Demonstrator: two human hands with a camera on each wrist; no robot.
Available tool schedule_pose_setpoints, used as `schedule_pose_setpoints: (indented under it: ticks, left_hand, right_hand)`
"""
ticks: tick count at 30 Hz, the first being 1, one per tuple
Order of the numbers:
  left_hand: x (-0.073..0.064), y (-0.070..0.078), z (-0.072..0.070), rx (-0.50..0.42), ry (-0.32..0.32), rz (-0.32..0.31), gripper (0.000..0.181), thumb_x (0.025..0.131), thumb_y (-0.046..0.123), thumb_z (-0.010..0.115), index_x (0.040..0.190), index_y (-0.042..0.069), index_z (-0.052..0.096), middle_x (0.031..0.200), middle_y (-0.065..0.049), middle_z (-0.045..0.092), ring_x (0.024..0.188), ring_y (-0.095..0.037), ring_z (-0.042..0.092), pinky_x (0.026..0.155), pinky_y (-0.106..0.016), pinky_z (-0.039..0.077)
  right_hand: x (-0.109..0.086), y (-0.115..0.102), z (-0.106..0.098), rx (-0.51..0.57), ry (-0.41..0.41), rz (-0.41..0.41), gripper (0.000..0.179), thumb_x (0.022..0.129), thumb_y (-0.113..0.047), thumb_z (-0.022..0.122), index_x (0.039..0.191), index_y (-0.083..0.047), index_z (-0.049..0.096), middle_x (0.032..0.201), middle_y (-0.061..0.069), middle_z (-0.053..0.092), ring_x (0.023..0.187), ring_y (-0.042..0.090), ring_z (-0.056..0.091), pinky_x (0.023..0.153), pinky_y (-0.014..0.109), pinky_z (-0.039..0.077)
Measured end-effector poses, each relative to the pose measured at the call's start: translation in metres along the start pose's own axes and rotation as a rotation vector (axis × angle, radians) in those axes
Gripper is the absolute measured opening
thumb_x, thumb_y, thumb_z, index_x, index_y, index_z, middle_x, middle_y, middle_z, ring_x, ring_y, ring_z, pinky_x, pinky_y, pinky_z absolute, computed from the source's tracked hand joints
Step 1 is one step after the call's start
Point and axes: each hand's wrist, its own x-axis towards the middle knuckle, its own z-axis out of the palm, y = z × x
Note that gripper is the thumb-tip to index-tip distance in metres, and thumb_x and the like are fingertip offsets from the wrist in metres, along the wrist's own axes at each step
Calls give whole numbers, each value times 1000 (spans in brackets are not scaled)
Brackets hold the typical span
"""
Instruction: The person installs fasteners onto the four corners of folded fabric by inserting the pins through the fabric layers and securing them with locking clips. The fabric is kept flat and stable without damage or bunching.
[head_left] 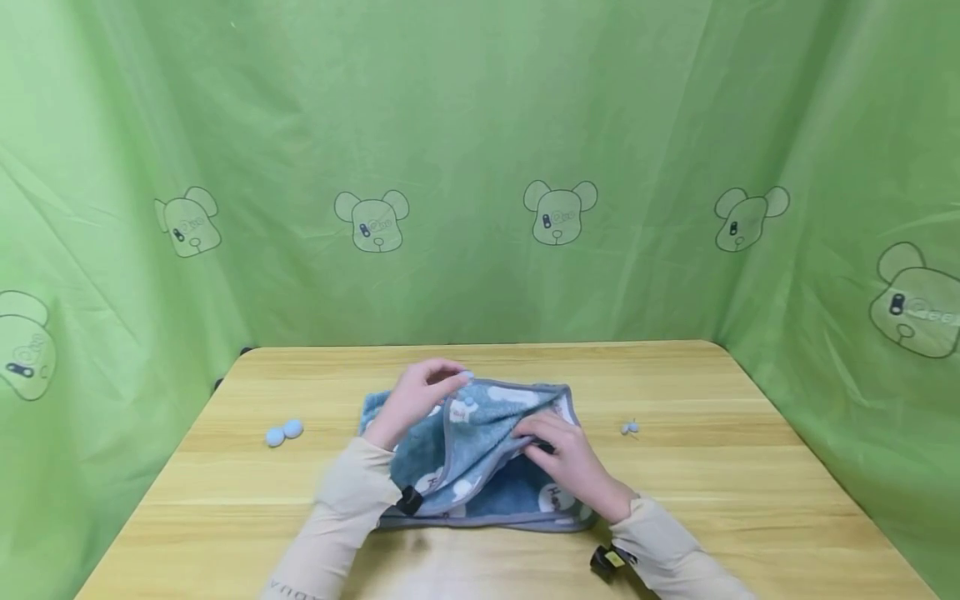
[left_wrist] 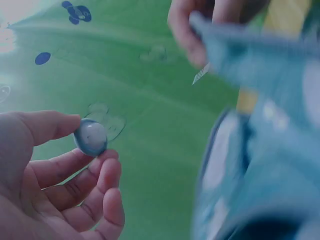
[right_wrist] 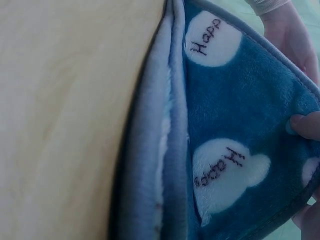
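A teal fleece blanket [head_left: 480, 467] with grey edging and white "Happy" patches lies on the table, its upper layer lifted. My left hand [head_left: 420, 398] is over its far left part, pinching a small round pale-blue cap [left_wrist: 91, 137] between thumb and fingertips, apart from the fabric in the left wrist view. Another pale-blue cap [head_left: 469, 402] shows on the blanket just below. With curled fingers and thumb, my right hand [head_left: 567, 457] grips the raised fold. In the right wrist view its thumb [right_wrist: 307, 125] presses the cloth, with a small blue piece at the tip.
Two round pale-blue caps [head_left: 283, 432] lie side by side on the wooden table [head_left: 300, 533], left of the blanket. Smaller blue pieces with thin prongs [head_left: 630, 428] lie to its right. A green curtain [head_left: 465, 283] with bear faces surrounds the table's back and sides.
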Motion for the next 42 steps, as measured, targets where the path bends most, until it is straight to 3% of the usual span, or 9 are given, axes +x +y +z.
schedule_pose_setpoints:
  ticks: [3, 5, 9, 13, 19, 26, 42]
  left_hand:
    - [4, -4, 15, -144, -87, -61, 31, 94, 21, 63, 119, 3, 66, 110, -22, 69, 84, -20, 66, 82, -45, 55]
    - [6, -8, 23, -203, -130, -95, 33, 95, 21, 62, 121, 2, 64, 112, -18, 69, 84, -14, 65, 85, -47, 54]
    - [8, -16, 36, -259, -186, -135, 34, 95, 21, 62, 124, 2, 63, 112, -11, 70, 85, -10, 65, 86, -43, 54]
    - [7, -22, 43, -255, -223, -138, 35, 94, 21, 63, 125, 4, 63, 110, -9, 70, 88, -12, 66, 83, -39, 54]
    - [7, -26, 46, -232, -283, -133, 35, 95, 21, 62, 126, 5, 63, 119, -13, 66, 100, -26, 67, 77, -30, 51]
    - [7, -24, 46, -200, -315, -120, 35, 95, 22, 61, 127, 6, 63, 120, -15, 66, 89, -10, 65, 74, -27, 50]
    - [6, -24, 46, -168, -349, -116, 33, 96, 22, 61, 125, 8, 64, 117, -11, 68, 89, -10, 65, 73, -26, 50]
  right_hand:
    - [1, 0, 0, -1, 4, -6, 25, 77, 4, 69, 95, -13, 71, 95, 0, 71, 92, 15, 64, 91, 12, 45]
    - [1, 0, 0, 2, 3, -11, 25, 77, 4, 68, 95, -13, 71, 95, 0, 71, 93, 15, 64, 91, 12, 45]
    - [2, 0, 0, 7, -1, -19, 24, 77, 4, 68, 95, -13, 71, 95, 0, 71, 93, 15, 64, 92, 12, 45]
    - [2, -1, -1, 7, -3, -22, 24, 77, 3, 69, 95, -13, 71, 95, 0, 71, 93, 14, 64, 91, 13, 45]
    - [2, -1, -1, 3, -4, -17, 27, 77, 4, 69, 96, -14, 70, 96, -1, 71, 93, 14, 64, 90, 13, 45]
    - [1, 0, -1, 3, -4, -15, 27, 77, 4, 68, 97, -14, 70, 96, 0, 71, 93, 14, 64, 91, 12, 45]
    - [1, 0, 0, 4, 2, -10, 25, 78, 4, 69, 96, -13, 71, 95, 0, 71, 93, 15, 64, 92, 10, 43]
